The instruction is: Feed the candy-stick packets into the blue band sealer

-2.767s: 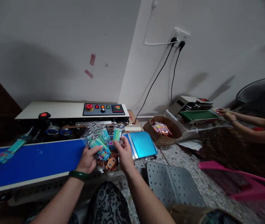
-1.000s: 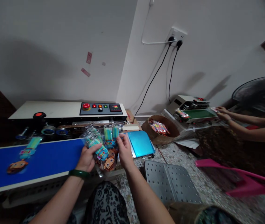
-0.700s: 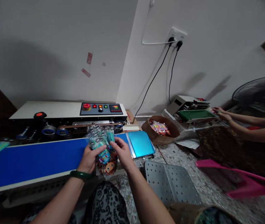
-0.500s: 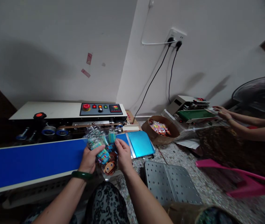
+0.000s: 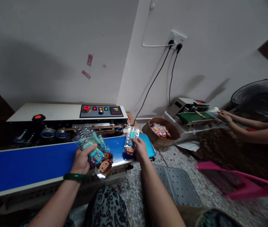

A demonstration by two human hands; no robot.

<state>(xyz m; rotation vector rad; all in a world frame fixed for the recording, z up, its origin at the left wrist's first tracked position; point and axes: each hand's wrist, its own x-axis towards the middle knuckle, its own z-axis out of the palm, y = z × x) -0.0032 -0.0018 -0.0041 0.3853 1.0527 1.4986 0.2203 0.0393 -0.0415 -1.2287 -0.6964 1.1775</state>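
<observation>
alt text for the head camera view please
A person's left hand holds a bundle of clear packets; the right hand holds a single packet by a blue conveyor belt. Further right, another person's hands are beside a green belt.

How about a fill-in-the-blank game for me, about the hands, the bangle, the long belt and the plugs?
The left hand holds ____ packets than the right hand.
The person's bangle is coloured ____.
The long belt beside the left hand is coloured ____.
The socket holds ____ black plugs.

Missing words: more; green; blue; two.
</observation>
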